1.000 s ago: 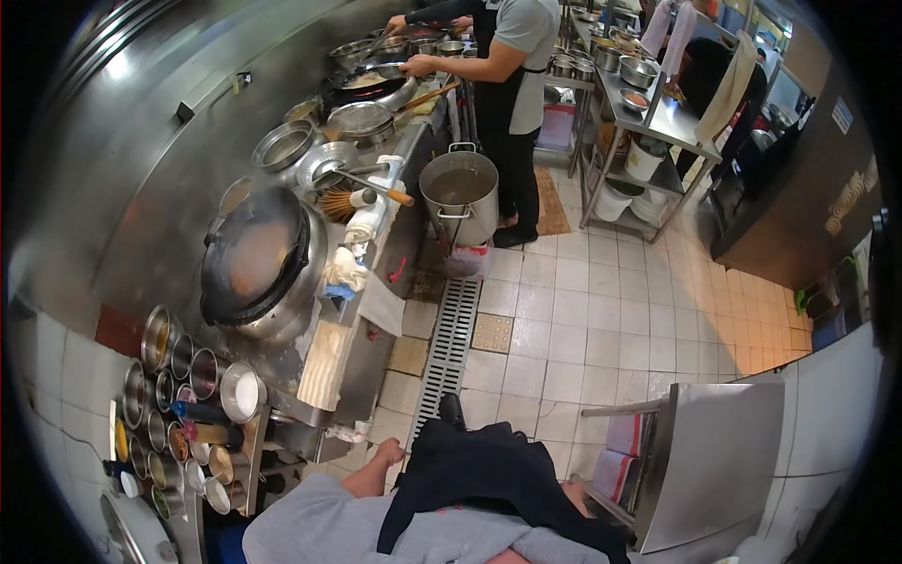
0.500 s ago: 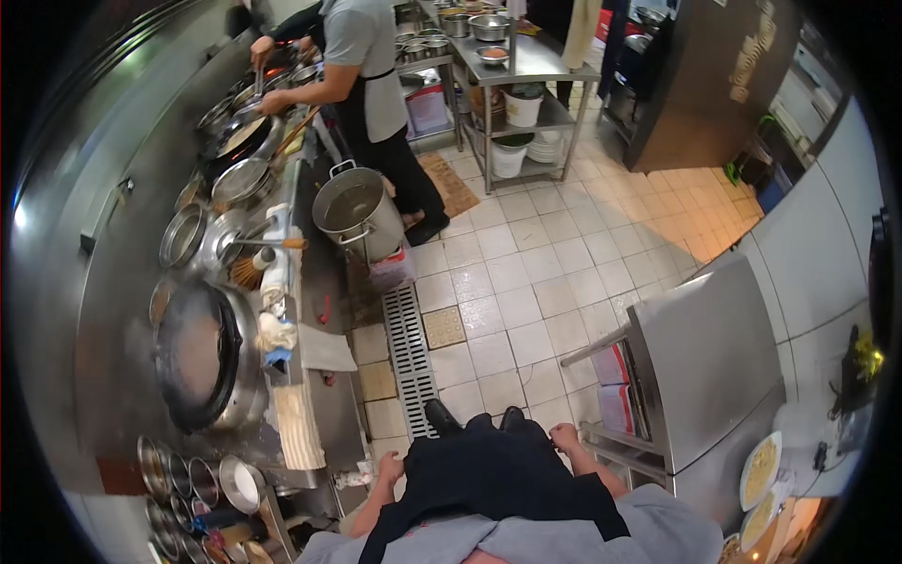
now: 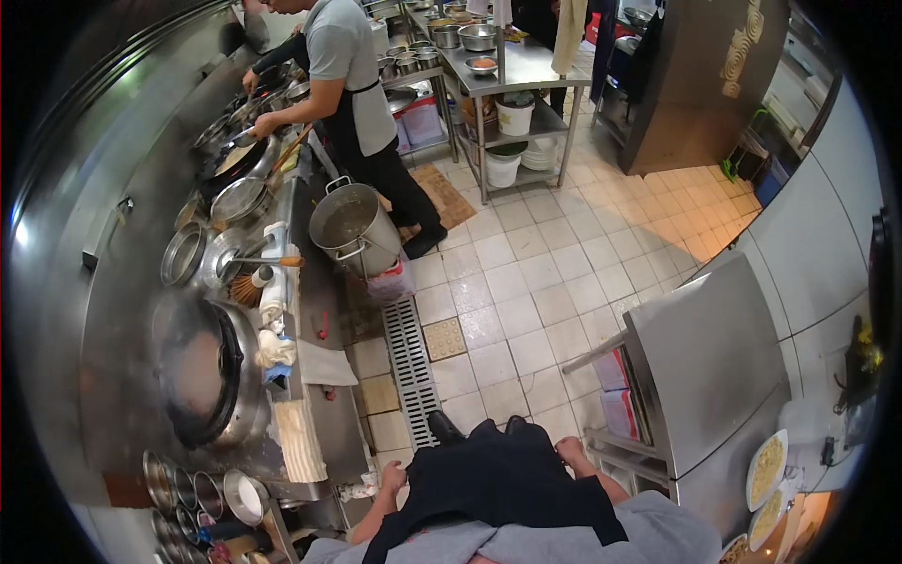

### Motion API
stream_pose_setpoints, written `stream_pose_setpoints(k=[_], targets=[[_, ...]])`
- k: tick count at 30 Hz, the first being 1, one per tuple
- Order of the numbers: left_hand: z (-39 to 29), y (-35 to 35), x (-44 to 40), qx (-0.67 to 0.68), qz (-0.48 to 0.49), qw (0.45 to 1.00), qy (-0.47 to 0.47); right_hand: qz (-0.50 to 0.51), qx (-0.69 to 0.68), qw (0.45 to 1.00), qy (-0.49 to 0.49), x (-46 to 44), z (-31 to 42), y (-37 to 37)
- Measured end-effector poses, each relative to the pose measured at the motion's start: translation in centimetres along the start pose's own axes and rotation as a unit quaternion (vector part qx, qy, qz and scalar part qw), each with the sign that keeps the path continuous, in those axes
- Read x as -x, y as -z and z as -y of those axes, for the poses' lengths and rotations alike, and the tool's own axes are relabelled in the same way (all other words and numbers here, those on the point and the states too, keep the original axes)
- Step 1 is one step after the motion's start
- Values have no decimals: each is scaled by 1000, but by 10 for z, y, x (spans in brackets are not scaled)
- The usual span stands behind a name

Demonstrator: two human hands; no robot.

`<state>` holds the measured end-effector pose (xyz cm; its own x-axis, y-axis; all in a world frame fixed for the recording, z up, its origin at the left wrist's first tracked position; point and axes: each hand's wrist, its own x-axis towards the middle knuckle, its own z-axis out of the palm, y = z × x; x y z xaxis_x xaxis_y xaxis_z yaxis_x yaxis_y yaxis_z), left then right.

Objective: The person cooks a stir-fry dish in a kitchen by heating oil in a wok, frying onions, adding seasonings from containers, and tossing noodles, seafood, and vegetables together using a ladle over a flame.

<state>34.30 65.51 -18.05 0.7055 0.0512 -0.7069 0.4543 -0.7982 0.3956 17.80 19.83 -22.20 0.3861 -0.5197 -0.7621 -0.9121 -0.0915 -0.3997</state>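
My left hand [image 3: 394, 475] is at the left edge of the black apron [image 3: 489, 479] that I wear, its fingers curled in. On the other side, my right hand [image 3: 568, 450] is closed beside the apron's right edge. Both hands are small in view, and whether they pinch the cloth cannot be made out. Left of me, a large wok [image 3: 202, 371] with steaming, cloudy liquid sits in the steel stove counter. A folded pale towel [image 3: 299, 442] lies on the counter's edge, nearest my left hand. To my right is a steel table [image 3: 709, 357].
A co-worker [image 3: 348, 75] stands at the far woks with hands over them. A big stockpot [image 3: 354, 226] stands beside the counter, near a floor drain grate [image 3: 410, 362]. Plates of food [image 3: 767, 470] sit at the right. A steel shelf table [image 3: 526, 80] holds bowls and buckets.
The co-worker has straightened and shifted slightly, one hand now lower over the woks. My view has tilted a little. My hands stay at the apron's sides.
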Motion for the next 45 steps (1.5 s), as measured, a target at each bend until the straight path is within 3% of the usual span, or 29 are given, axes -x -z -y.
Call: stream_pose_setpoints(k=[4,6,7,8,9,11,13,15,17,20,22,26,28,30,33,34,35,36,37,39,40,42,45], targets=[[47,-32,-59,-41,-16,998,-48,8,-39,999,5,-11,3,0],[54,-41,-64,-91,-48,988,-118,27,-41,999,22,0,21,9],[69,-53,-77,-95,-63,987,-114,48,-72,996,15,4,32,11],[9,-19,-25,-55,-21,998,-36,71,-99,993,8,5,48,13],[7,-19,-19,-21,-39,999,-10,89,-129,988,1,5,72,19],[-3,-11,-5,-10,-61,998,6,177,-172,963,110,44,139,32],[-12,3,15,-18,-36,999,34,350,-196,886,231,114,219,52],[-11,6,6,-57,3,997,60,529,-57,779,332,169,283,64],[-9,0,-2,-61,3,996,66,592,104,637,484,218,333,58],[-11,-4,-4,-32,-14,998,51,644,219,546,489,238,357,22],[-6,-17,-15,2,-62,998,21,676,294,519,433,250,371,1],[-1,-37,-36,5,-69,998,2,704,401,460,364,253,378,-45],[5,-41,-45,10,-50,999,-10,688,421,435,401,255,379,-55],[17,-48,-52,-47,-66,996,-23,651,471,420,422,268,392,-54],[15,-31,-27,-12,-62,998,-26,660,500,386,407,259,394,-66],[21,-30,-29,-18,-34,999,-4,660,479,403,415,259,394,-63],[49,-42,-53,-65,-12,998,-15,661,458,418,423,259,394,-62],[127,-88,-122,-21,3,999,-39,663,437,428,431,258,392,-60],[156,-103,-149,23,20,998,-61,686,365,461,429,251,381,-61],[121,-77,-118,-5,15,1000,4,727,216,496,423,236,360,-76],[46,-25,-51,-19,14,999,37,719,225,494,434,233,362,-81],[22,-4,-43,-10,30,999,19,703,251,492,449,227,364,-83],[-6,0,-52,18,8,999,30,618,419,477,464,263,402,-46]])
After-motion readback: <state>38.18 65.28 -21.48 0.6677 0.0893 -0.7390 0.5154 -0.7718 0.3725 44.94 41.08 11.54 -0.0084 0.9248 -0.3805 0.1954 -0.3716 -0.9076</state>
